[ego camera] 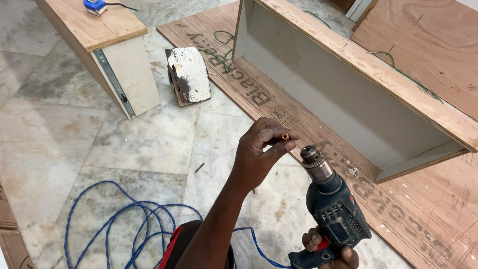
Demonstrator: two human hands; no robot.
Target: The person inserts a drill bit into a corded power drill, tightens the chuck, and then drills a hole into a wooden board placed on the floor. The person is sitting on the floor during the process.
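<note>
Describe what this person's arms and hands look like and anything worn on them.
Both are bare: the left hand and forearm show no glove, sleeve, watch or ring. Of the right hand, only ungloved fingers show at the bottom edge. Red and black clothing sits beneath the left arm.

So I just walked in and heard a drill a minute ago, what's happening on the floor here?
A person holds a dark green power drill in the right hand, chuck pointing up with nothing in it. The left hand pinches a small orange-tipped bit just above and left of the chuck, not yet inserted. An open plywood cabinet box lies on its side on a plywood sheet ahead. A blue cable lies looped on the marble floor.
</note>
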